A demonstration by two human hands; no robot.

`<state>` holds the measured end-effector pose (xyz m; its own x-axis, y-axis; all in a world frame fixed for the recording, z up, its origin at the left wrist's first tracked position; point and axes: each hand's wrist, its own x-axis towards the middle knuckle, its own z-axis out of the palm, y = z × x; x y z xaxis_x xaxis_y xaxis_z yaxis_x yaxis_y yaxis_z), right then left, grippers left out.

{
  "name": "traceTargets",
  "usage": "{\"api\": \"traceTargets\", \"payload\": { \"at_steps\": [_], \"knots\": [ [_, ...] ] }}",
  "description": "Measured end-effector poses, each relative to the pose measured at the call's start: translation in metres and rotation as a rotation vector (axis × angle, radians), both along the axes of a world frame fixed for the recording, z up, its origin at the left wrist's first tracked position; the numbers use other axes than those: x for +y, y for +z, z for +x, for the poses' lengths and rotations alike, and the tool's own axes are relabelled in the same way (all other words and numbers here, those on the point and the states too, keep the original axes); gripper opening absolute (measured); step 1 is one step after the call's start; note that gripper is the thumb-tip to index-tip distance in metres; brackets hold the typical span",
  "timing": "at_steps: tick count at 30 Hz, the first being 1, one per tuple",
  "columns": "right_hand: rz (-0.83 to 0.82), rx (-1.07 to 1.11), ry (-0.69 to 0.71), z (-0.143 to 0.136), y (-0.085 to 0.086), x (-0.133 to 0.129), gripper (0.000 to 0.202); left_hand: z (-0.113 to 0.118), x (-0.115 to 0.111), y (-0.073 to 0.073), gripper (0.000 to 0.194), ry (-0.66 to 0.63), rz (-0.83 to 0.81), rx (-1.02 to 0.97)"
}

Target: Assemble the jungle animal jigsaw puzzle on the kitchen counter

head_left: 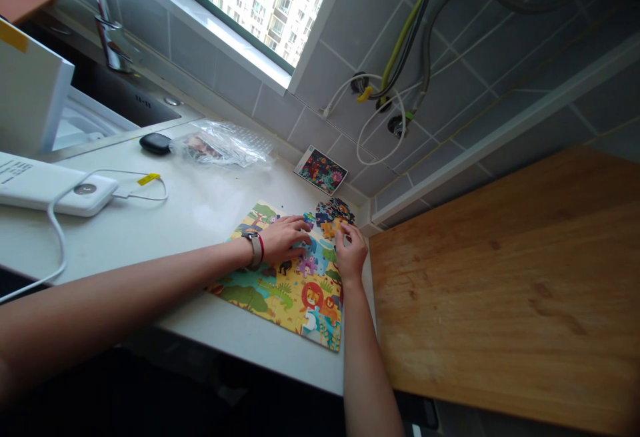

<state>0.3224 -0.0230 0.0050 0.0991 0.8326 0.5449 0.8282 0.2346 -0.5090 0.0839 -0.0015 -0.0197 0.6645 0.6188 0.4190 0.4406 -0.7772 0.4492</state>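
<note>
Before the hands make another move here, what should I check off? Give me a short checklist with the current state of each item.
1. Loose pieces within reach: ok, heaped at the far right of the puzzle, just beyond the right hand.
2. Piece pinched in the right hand: cannot tell; its fingertips are beside an orange piece, but the grip is too small to read.
3. Puzzle surface fully visible: not ok, the left hand covers part of it.
4. Picture card uncovered: ok, by the tiled wall.
5. Clear plastic bag away from the puzzle: ok, lying apart on the counter.
</note>
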Motion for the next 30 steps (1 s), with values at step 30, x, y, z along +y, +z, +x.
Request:
{"api": "traceTargets", "payload": {
  "at_steps": [30],
  "knots": [
    [-0.455,-0.117,-0.121,0.027,-0.005,-0.009,0.06,-0.002,0.002,-0.007,0.026,0.089,-0.046,0.074]
  ]
}}
